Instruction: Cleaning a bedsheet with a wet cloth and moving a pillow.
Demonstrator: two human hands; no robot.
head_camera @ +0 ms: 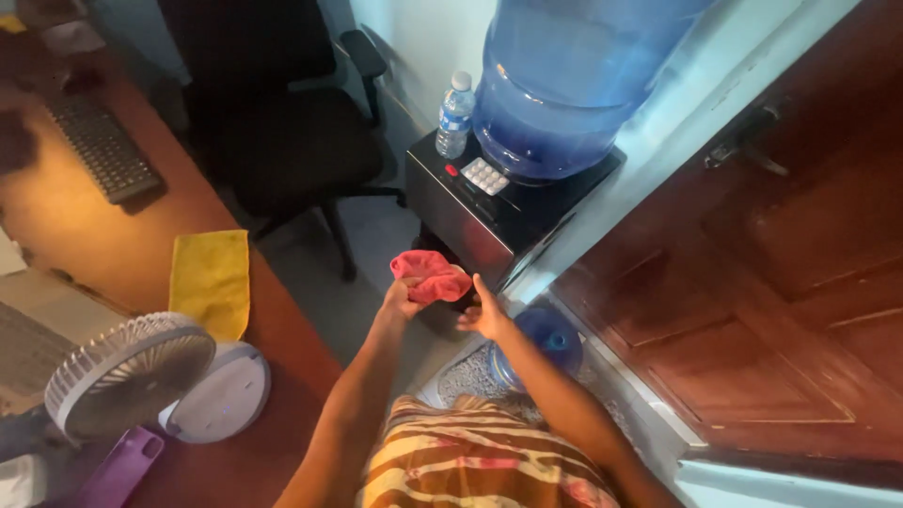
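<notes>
A red cloth (431,275) is held up in front of a black water dispenser (499,202).

The cloth is gripped, bunched, in the left hand (402,299), whose fingers are closed around its lower left part; the right hand (484,313) is spread open just beside the cloth's right edge, and whether its fingertips touch the fabric cannot be told. A large blue water bottle (564,85) is seated upside down on the dispenser's top, and a small clear water bottle (455,115) is stood at the top's back left corner. A second blue bottle (547,341) is seen on the floor below the hands. On the wooden desk (122,245) to the left, a yellow cloth (212,279) is laid at the near edge, a white fan (132,373) is placed beside it, and a black keyboard (102,146) is set further back.
</notes>
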